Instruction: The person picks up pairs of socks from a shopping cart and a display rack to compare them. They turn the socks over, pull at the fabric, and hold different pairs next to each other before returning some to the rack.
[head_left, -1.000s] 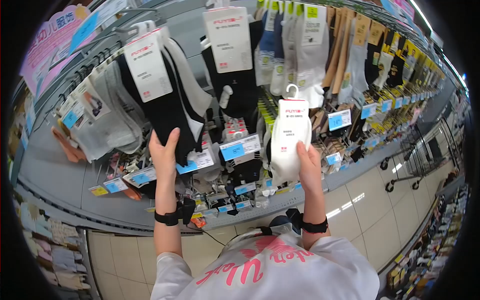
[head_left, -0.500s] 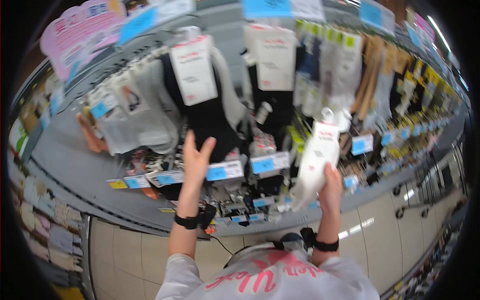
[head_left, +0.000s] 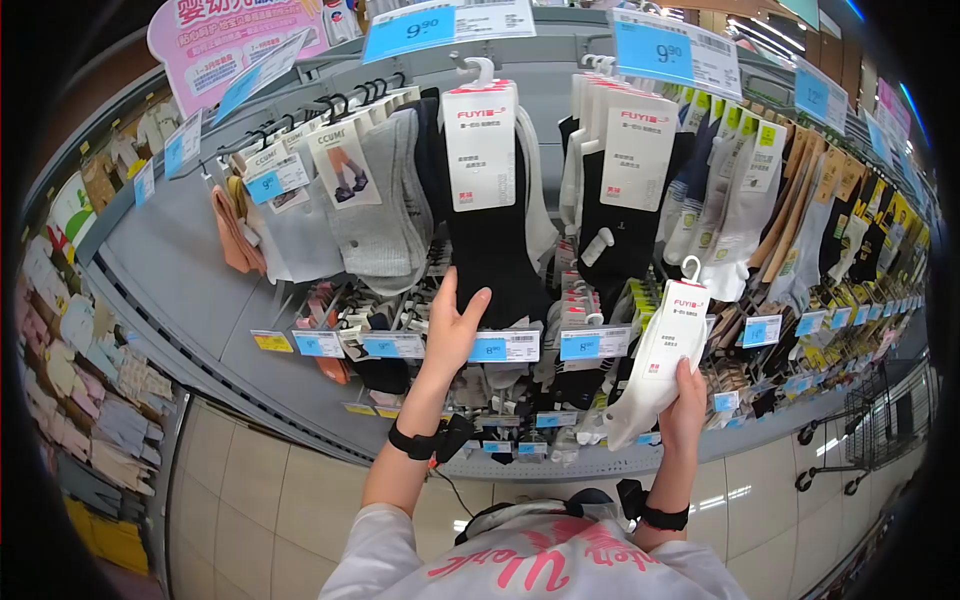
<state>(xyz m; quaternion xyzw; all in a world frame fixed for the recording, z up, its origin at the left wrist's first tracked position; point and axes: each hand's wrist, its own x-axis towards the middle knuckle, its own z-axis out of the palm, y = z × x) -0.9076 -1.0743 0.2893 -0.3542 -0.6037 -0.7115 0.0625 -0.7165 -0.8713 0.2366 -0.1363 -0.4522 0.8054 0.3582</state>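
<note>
I stand before a shop rack of hanging socks. My right hand grips a pack of white socks by its lower end; the pack carries a white card label and a plastic hook on top. My left hand is raised with fingers spread, its palm against the bottom of a hanging black sock pack that has a white card label. A second black pack hangs just to the right of it. Both wrists wear black bands.
Grey socks and orange socks hang at the left, beige and black ones at the right. Blue price tags line the rail under my hands. A pink sign sits top left. A cart stands lower right.
The view has swung up and left across the rack. My left hand let go of the black pack's lower edge and now lies open against it. My right hand still holds the white socks.
</note>
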